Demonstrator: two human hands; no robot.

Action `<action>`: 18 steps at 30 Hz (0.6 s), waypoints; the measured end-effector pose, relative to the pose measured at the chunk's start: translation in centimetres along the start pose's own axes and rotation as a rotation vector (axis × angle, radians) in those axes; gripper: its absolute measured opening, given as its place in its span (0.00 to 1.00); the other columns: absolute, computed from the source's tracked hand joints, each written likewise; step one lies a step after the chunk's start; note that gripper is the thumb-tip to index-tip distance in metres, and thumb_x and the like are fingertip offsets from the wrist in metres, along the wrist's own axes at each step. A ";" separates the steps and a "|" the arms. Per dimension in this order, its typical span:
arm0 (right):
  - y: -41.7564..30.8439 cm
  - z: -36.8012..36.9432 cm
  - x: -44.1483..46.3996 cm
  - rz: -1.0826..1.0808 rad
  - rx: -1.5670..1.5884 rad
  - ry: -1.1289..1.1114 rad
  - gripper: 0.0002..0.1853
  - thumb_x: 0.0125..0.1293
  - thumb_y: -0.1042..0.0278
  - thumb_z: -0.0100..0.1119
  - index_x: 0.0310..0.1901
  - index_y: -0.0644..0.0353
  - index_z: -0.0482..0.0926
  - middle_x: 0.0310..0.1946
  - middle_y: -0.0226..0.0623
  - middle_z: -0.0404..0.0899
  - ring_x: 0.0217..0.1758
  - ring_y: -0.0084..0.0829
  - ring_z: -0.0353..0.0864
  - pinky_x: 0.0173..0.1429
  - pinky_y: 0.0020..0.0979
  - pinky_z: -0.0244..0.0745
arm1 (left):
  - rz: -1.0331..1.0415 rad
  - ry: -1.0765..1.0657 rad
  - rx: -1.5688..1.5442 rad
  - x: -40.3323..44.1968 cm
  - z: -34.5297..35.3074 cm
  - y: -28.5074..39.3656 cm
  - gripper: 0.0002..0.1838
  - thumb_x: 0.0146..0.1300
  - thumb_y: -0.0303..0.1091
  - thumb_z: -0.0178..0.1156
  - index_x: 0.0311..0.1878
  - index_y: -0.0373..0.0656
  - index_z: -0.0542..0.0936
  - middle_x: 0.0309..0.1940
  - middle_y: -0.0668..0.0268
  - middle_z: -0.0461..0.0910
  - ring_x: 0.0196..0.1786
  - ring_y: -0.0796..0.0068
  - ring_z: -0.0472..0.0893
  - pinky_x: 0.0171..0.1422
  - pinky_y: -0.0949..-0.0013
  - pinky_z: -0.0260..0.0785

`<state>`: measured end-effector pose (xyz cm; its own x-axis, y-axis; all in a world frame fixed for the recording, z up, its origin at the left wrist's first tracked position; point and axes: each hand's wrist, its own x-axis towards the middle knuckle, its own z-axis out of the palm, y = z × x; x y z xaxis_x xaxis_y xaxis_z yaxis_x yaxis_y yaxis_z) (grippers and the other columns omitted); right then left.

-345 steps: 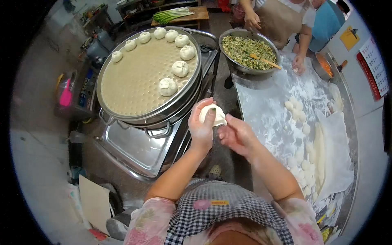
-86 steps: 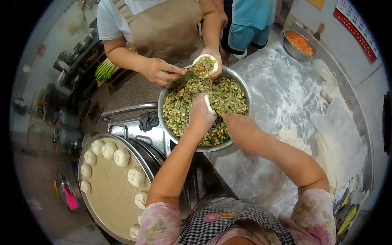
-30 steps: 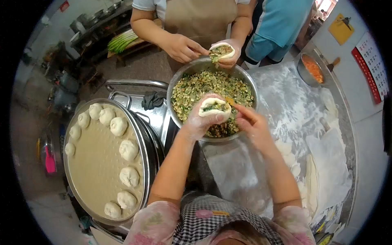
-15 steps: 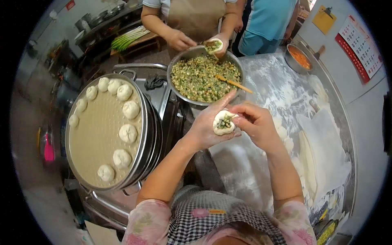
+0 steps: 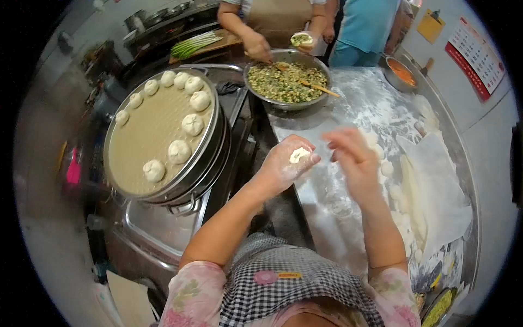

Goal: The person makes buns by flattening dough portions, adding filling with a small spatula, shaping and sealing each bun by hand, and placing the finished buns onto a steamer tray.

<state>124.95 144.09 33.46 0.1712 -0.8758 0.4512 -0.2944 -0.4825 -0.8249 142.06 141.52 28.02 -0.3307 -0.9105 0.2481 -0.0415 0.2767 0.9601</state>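
The left hand [image 5: 280,165] has its fingers wrapped around a dough bun [image 5: 296,157], whose mouth has drawn narrower than half a second ago; the right hand [image 5: 353,155], pinching its edge then, is now just apart, blurred, its fingers loose with nothing seen in them — the pleating looks nearly closed. To the right, the floury bench [image 5: 332,218] carries dough rounds [image 5: 387,168]; to the left, finished buns [image 5: 179,151] line the steamer [image 5: 144,139]. Beyond stands the filling bowl [image 5: 283,105], then a co-worker holding filled dough [image 5: 301,39], and a wall calendar [image 5: 475,60].
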 end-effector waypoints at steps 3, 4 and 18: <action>0.4 1.5 -1.6 0.180 0.335 0.036 0.16 0.63 0.80 0.44 0.50 0.63 0.78 0.45 0.34 0.75 0.43 0.23 0.74 0.44 0.23 0.70 | -0.091 0.008 -0.122 -2.7 -0.8 0.9 0.22 0.67 0.51 0.52 0.37 0.38 0.79 0.31 0.68 0.77 0.33 0.81 0.75 0.40 0.76 0.68; 1.7 2.8 -2.6 0.250 0.358 0.014 0.14 0.66 0.76 0.44 0.51 0.68 0.76 0.48 0.35 0.74 0.45 0.24 0.74 0.46 0.25 0.71 | -0.106 0.027 -0.124 -3.8 -1.1 0.6 0.23 0.67 0.52 0.51 0.36 0.38 0.79 0.30 0.68 0.77 0.33 0.81 0.75 0.39 0.76 0.68; 3.8 16.2 -1.5 0.292 0.337 -0.269 0.15 0.69 0.58 0.49 0.44 0.63 0.76 0.32 0.35 0.77 0.35 0.28 0.77 0.41 0.31 0.72 | -0.419 0.383 -1.208 -12.4 -5.2 -1.7 0.31 0.68 0.58 0.41 0.63 0.42 0.65 0.52 0.56 0.74 0.50 0.63 0.78 0.52 0.56 0.74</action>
<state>138.83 143.66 24.09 0.3756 -0.9191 0.1189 -0.0543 -0.1499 -0.9872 151.12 150.73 23.94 -0.2060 -0.9427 -0.2623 0.8471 -0.3060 0.4344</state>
